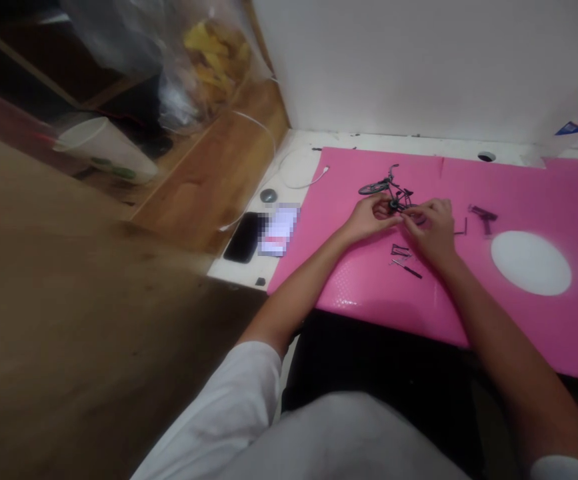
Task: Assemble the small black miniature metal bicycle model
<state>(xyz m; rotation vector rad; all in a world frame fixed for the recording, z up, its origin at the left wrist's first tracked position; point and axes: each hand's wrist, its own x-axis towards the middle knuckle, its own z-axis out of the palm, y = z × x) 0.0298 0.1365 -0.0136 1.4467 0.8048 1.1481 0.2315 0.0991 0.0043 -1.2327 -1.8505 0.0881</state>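
Note:
Between my two hands is a small dark model bicycle, its front wheel and handlebar pointing to the far left. My left hand curls around the lower middle of it near the pedals, fingers closed. From the right, my right hand pinches at the rear part of the bicycle, partly hiding the back wheel. Whether a smaller part sits between the fingertips is too small to make out. Just below my hands lie a small dark frame-like part and a thin screwdriver.
A pink mat covers the table. Right of my hands lie an L-shaped hex key, a dark pistol-shaped piece and a white oval. Phones and a white cable are at the left edge, by a wooden panel.

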